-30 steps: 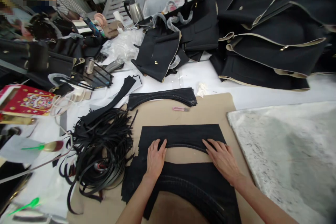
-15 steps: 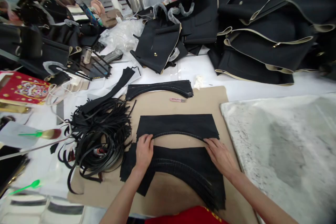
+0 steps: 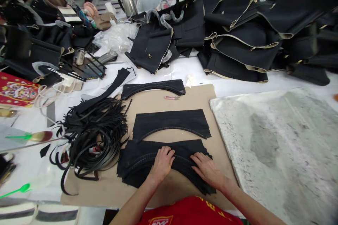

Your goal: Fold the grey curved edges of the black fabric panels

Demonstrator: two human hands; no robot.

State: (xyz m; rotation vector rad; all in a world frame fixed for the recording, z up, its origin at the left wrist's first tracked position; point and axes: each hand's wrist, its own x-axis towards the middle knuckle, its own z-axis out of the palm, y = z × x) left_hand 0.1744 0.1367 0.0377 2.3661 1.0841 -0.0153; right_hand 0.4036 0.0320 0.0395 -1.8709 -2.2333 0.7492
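Clearly, three groups of black arch-cut pieces lie in a row running away from the person: a near stack (image 3: 182, 149), a middle group (image 3: 171, 119) and a far stack (image 3: 153, 87); the layers in each are too close to count. One pink pair of snips (image 3: 171, 97) sits between the middle and far ones. There is one tangle of black strips (image 3: 95, 140) to the left, one tan board (image 3: 196, 98) beneath the work, one pale slab (image 3: 277, 140) to the right and one kettle (image 3: 128, 3) at the back.

The left hand (image 3: 163, 161) is unclenched, fingers loosely bent together, resting on top of the near stack by its ridged, curved bands. The right hand (image 3: 206, 168) is also unclenched, its fingers a little more spread, touching the right part of that same stack.

The near stack lies directly under both hands, its middle showing between them. The middle group lies just beyond the fingertips, untouched, and the far stack is farther off, past the snips.
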